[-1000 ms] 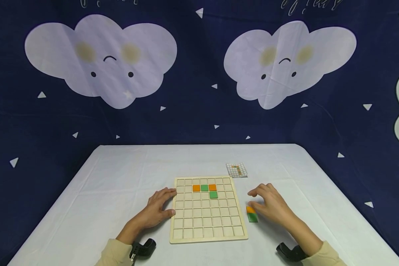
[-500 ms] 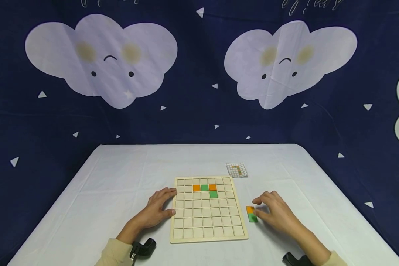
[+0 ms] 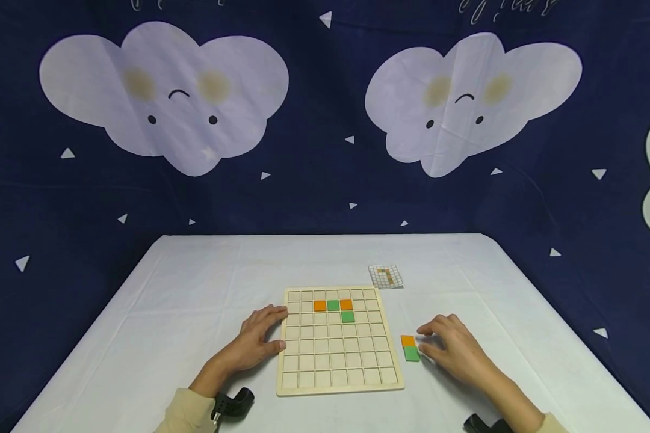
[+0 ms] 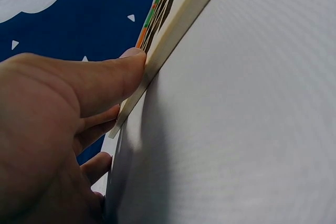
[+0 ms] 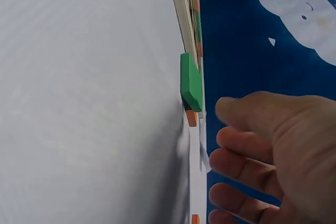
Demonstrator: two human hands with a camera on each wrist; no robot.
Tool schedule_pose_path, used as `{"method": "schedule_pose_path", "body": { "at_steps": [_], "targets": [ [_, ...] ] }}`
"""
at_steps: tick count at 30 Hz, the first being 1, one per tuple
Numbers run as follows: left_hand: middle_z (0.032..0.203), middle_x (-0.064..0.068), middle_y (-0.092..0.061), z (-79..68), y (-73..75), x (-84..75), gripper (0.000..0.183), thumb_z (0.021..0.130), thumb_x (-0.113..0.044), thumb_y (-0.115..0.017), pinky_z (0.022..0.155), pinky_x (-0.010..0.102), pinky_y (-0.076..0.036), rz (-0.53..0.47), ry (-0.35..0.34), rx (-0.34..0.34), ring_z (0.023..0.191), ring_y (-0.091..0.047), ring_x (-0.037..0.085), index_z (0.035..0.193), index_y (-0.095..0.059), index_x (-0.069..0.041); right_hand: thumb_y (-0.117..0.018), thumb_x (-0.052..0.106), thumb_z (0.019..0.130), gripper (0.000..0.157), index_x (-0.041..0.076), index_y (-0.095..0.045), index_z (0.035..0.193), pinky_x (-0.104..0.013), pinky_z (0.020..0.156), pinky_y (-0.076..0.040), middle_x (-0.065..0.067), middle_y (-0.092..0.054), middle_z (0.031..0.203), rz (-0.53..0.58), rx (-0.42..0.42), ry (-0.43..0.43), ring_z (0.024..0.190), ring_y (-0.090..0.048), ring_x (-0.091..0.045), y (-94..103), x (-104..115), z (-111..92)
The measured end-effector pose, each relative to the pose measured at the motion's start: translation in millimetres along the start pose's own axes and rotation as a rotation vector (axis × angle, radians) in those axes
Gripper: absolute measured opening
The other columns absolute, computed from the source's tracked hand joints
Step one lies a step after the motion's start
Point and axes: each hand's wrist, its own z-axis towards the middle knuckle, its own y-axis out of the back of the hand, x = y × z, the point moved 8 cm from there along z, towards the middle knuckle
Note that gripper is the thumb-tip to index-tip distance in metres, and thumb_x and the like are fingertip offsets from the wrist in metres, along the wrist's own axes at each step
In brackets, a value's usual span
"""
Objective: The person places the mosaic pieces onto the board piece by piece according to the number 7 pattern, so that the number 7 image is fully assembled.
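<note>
A pale wooden grid board (image 3: 328, 362) lies on the table, with two orange tiles and two green tiles set in its upper cells. My left hand (image 3: 256, 338) rests at the board's left edge, thumb and fingertips against the rim; in the left wrist view the thumb (image 4: 113, 80) touches the board's side. Beyond the right edge, a loose orange tile (image 3: 408, 341) and green tile (image 3: 411, 354) lie end to end. Just right of them hovers my right hand (image 3: 457, 349), fingers loosely bent and nothing between them. The right wrist view shows the green tile (image 5: 191, 82) left of the thumb.
A small printed card (image 3: 386, 277) with a coloured grid pattern lies behind the board's top right corner. White cloth covers the table (image 3: 195, 282). In the right wrist view, a small orange piece (image 5: 195, 219) shows at the bottom. A dark blue cloud-print curtain (image 3: 325, 204) hangs behind.
My right hand has drawn back to the right and slightly toward me, uncovering the two loose tiles. My left hand and the board have stayed in place.
</note>
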Motion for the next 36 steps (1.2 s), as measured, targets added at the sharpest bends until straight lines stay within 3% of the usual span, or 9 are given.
{"method": "schedule_pose_path", "body": {
  "at_steps": [9, 17, 36],
  "targets": [
    [0.149, 0.012, -0.038, -0.3, 0.0, 0.5, 0.061, 0.085, -0.024, -0.068, 0.116, 0.058, -0.003, -0.011, 0.001, 0.005, 0.144, -0.019, 0.038, 0.138, -0.046, -0.005, -0.080, 0.018, 0.071, 0.022, 0.020, -0.070, 0.090, -0.035, 0.080, -0.046, 0.012, -0.060, 0.087, -0.023, 0.019, 0.010, 0.088, -0.049, -0.008, -4.4, -4.6, 1.8],
    [0.149, 0.013, -0.037, -0.6, 0.5, -0.4, 0.060, 0.086, -0.024, -0.068, 0.116, 0.058, -0.003, -0.010, 0.000, 0.007, 0.144, -0.018, 0.039, 0.138, -0.045, -0.005, -0.079, 0.018, 0.070, 0.022, 0.017, -0.070, 0.090, -0.048, 0.093, -0.044, 0.007, -0.061, 0.089, -0.022, 0.042, 0.010, 0.098, -0.056, -0.021, -8.3, -4.7, 4.2],
    [0.149, 0.011, -0.038, -0.6, 0.5, 0.0, 0.060, 0.085, -0.025, -0.068, 0.116, 0.058, -0.003, 0.002, 0.009, -0.006, 0.144, -0.019, 0.038, 0.138, -0.046, -0.006, -0.080, 0.025, 0.069, 0.024, 0.018, -0.069, 0.090, -0.039, 0.084, -0.045, 0.011, -0.058, 0.088, -0.041, 0.072, 0.028, 0.091, -0.049, -0.011, -15.2, 0.6, 5.0]
  ]
}}
